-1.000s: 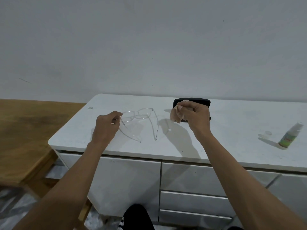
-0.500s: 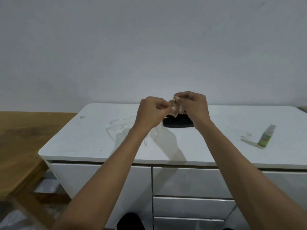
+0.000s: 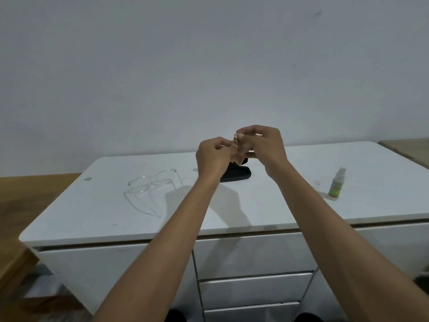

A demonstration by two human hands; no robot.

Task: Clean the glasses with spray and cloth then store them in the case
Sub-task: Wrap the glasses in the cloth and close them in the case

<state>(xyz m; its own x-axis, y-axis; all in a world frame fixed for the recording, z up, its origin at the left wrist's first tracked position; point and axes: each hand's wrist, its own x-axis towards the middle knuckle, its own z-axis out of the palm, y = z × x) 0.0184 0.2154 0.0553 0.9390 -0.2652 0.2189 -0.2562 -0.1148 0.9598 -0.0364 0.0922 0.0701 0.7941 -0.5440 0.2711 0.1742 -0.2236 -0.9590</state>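
**Cloth pinched between both hands, glasses lying on the cabinet**

Glasses (image 3: 152, 184): clear-framed, resting on the white cabinet top (image 3: 290, 205), temples unfolded and pointing toward the near edge. Nobody touching them. They sit at about 9 o'clock from the raised hands, well apart.

Cloth (image 3: 237, 149): small, pale beige, bunched. Held in the air above the cabinet, gripped from both sides. Left hand (image 3: 214, 156) closed on its left edge with fingertips pinched; right hand (image 3: 264, 145) closed on the top and right side, fingers curled over it. The two hands nearly touch, only the cloth between them.

Case (image 3: 236, 174): black, lying flat on the top directly behind and below the hands, partly hidden by the left wrist. Whether it is open or closed, cannot tell.

Spray bottle (image 3: 336, 184): small, green label, pale nozzle, upright at 3 o'clock from the hands, well apart. A small clear cap (image 3: 317, 182) lies just left of it.

Wooden surface (image 3: 30, 201) adjoins the cabinet at 9 o'clock.
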